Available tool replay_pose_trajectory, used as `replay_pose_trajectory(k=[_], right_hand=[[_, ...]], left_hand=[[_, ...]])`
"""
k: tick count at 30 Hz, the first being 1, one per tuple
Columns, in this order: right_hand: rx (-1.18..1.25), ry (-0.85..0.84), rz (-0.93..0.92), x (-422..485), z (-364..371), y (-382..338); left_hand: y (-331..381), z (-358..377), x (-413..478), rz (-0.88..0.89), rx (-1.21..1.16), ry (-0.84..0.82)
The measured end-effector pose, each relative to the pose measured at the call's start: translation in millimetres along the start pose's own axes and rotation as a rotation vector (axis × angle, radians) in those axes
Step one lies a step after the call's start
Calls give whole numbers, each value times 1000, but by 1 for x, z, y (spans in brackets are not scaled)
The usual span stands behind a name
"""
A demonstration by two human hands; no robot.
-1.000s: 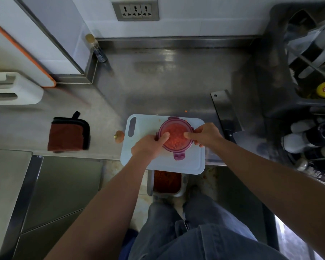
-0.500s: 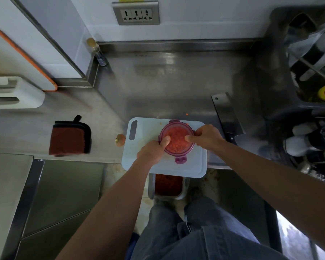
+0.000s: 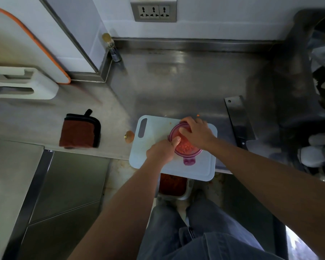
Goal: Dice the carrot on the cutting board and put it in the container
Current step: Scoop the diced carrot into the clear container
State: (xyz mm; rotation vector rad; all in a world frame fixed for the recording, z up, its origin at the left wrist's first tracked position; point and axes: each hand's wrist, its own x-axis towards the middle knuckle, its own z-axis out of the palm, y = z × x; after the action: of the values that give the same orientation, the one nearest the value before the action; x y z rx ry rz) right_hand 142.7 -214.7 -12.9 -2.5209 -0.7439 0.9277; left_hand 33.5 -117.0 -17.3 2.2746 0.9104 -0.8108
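A steel counter (image 3: 186,81) runs under a tiled wall with a socket strip (image 3: 153,11), and a pale cutting board (image 3: 154,126) lies at its near edge. On the board, the left hand (image 3: 160,152) holds the round container (image 3: 187,148) from the near left, fingers curled, thumb laid on the rim of the purple lid (image 3: 174,133). The right hand (image 3: 196,131) covers the far side, its fingers bent over the lid's rim and pressing down. Diced carrot (image 3: 185,147) shows orange through the lid, so dicing and filling look done and the step in hand is sealing. One latch tab (image 3: 189,161) sticks out on the near side, apparently unclipped; the next move likely calls for bracing the container with one hand and folding that tab down until it catches. A stray carrot bit (image 3: 198,115) lies just beyond the board. The cleaver (image 3: 239,122) rests to the right, apart from both hands. A folded red cloth (image 3: 79,132) sits well off to the left.
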Motion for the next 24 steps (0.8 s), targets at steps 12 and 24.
replay_pose_trajectory(k=[12, 24], right_hand=[[37, 1, -68, 0, -2, 5], [-543, -60, -415, -36, -1, 16]], left_hand=[[1, -2, -4, -6, 3, 4], [4, -5, -5, -27, -19, -22]])
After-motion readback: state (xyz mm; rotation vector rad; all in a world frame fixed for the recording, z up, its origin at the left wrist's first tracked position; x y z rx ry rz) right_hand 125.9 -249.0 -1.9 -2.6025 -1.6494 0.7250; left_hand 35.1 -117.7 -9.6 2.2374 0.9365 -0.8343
